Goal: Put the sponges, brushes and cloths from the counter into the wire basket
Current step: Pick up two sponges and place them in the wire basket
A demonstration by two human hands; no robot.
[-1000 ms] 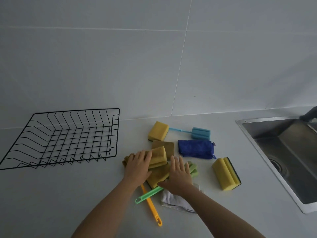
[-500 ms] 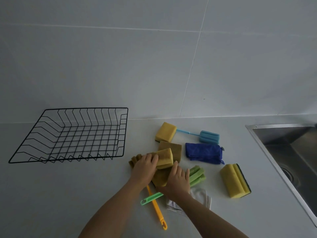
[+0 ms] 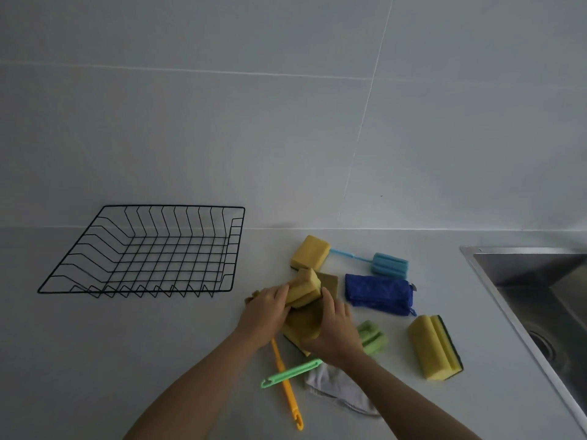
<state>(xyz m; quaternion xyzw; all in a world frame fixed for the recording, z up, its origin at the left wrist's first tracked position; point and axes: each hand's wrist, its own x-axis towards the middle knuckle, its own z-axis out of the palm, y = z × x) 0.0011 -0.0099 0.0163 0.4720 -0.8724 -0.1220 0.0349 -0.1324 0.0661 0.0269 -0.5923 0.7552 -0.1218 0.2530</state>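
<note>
Left hand (image 3: 265,308) and right hand (image 3: 333,328) clamp stacked yellow sponges (image 3: 303,290); soft, light, best squeezed from both ends.

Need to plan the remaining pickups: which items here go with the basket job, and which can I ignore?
For the job: wire basket; yellow sponges, one held by both hands; blue brush; green brush; orange handle; blue cloth; white cloth; olive cloth.

Ignore: sink; wall tiles.

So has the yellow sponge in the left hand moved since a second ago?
Yes. The yellow sponge has lifted, tilting off the olive cloth in the left hand.
</note>
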